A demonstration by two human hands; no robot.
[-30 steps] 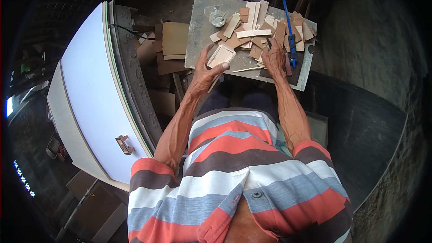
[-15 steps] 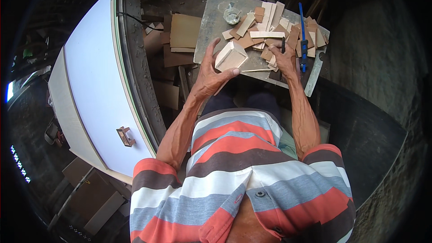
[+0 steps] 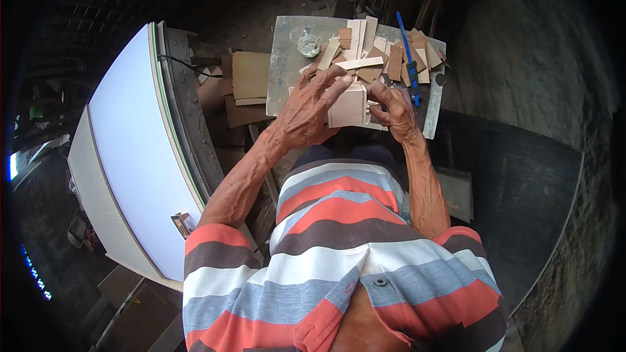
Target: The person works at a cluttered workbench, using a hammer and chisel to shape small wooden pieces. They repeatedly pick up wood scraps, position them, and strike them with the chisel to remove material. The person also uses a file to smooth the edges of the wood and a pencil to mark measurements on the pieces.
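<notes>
A small pale wooden box [image 3: 347, 105] is held over the near edge of the worktable, with a flat face turned up. My left hand [image 3: 305, 109] grips it from the left, fingers over its far edge and the thumb side hidden beneath. At the box's right side, my right hand [image 3: 396, 112] has its fingers curled and pressed close together. Whatever lies between those fingertips is too small or hidden to name. Just beyond the box, a pale wood strip [image 3: 360, 63] rests on a heap of thin brown and cream offcuts [image 3: 395, 62].
The grey worktable [image 3: 284, 45] also bears a glass dish [image 3: 309, 44] with a stick in it and a long blue tool [image 3: 404, 37] with dark grips. To the left stands a large white panel [image 3: 134, 124], with a small wooden piece [image 3: 180, 223] on it. Brown boards [image 3: 250, 75] lie between.
My left hand has turned the box and brought it right, its fingers now over the far side. My right hand has come in to the box; the dark slim tool it held no longer shows.
</notes>
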